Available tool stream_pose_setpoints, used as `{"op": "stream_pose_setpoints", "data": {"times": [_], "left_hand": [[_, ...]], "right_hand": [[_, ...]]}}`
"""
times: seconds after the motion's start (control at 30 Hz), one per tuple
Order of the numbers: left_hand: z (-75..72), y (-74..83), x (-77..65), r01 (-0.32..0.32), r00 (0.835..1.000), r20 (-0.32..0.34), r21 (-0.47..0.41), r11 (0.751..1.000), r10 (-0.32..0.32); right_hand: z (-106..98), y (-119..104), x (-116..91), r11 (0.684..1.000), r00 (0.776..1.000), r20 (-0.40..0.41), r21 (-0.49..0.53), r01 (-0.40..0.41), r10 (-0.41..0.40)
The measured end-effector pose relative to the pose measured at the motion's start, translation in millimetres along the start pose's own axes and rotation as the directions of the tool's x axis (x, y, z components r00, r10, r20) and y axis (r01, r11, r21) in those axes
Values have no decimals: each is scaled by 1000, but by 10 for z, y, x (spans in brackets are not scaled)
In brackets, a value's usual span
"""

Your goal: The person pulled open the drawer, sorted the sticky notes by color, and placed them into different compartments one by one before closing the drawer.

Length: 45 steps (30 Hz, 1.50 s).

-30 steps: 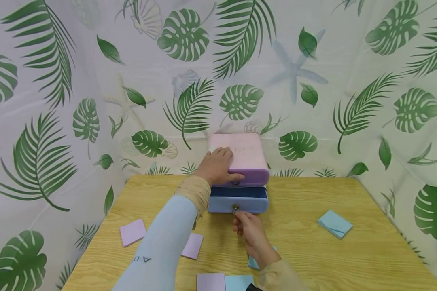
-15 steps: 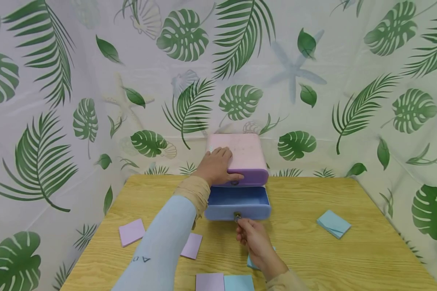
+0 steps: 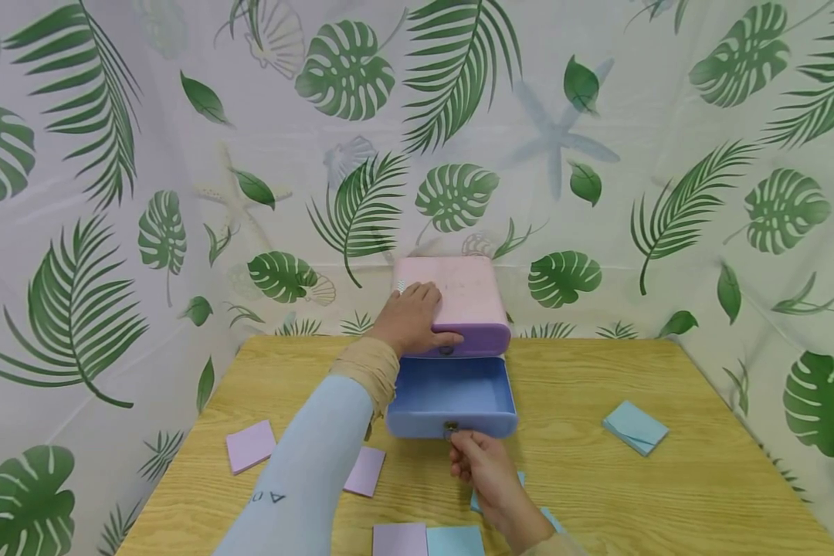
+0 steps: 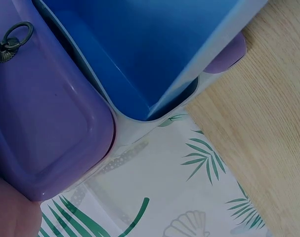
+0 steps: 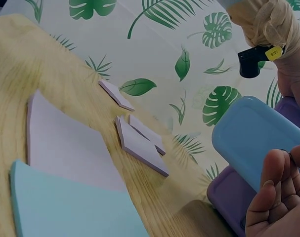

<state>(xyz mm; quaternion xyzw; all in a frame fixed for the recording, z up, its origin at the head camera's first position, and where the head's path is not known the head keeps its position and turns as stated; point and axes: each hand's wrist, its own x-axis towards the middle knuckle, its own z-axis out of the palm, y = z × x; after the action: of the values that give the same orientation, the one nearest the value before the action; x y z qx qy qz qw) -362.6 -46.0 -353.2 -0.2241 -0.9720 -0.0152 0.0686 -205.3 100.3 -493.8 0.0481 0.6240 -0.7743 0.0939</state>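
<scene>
The glossy blue plastic drawer (image 3: 452, 398) stands drawn out toward the near side from a small pink-topped plastic cabinet (image 3: 469, 289) at the far middle of the wood-grain table (image 3: 584, 386). It sits below a purple plastic drawer front (image 3: 485, 340) and above a lower purple drawer front (image 5: 231, 200), seen from the right wrist. On the near side, the right hand (image 3: 489, 472) pinches a small dark metal ring pull (image 3: 448, 435) between thumb and fingers, the other fingers curled in beneath. The left hand (image 3: 408, 318) rests on the left of the cabinet top, fingers laid flat and slightly apart, thumb lying across the purple front.

The drawer looks light and stiff, thin-walled and smooth, so it should slide with little effort but give bare skin a slippery surface. The ring pull is the surest hold, though so slim that only a fingertip pinch fits; its mount could be the weak point under a sideways tug. A straight, level pull at the centre of the front should suit it best, with the front rim as a second hold. The cabinet seems light enough to drag along, so weight on its top helps
</scene>
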Motion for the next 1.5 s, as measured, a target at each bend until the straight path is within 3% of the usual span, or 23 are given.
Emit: {"op": "stream_pose_setpoints", "data": {"times": [0.83, 1.0, 1.17, 1.33, 1.5], "left_hand": [[49, -42, 25, -4, 1000, -14, -27, 1000, 3], [17, -61, 15, -14, 997, -79, -64, 998, 9], [22, -170, -40, -25, 983, -185, -172, 985, -7], [43, -319, -205, -44, 961, -275, -261, 964, -31], [58, -420, -432, -64, 946, -320, -343, 937, -53]], "right_hand": [[-71, 50, -74, 999, 996, 75, -11, -48, 49], [-107, 30, -70, 998, 991, 117, -18, -59, 61], [-122, 12, -60, 998, 988, 142, -24, -58, 61], [-153, 18, -66, 996, 985, 153, -53, -69, 77], [-250, -3, -98, 991, 982, 162, -109, -82, 99]]}}
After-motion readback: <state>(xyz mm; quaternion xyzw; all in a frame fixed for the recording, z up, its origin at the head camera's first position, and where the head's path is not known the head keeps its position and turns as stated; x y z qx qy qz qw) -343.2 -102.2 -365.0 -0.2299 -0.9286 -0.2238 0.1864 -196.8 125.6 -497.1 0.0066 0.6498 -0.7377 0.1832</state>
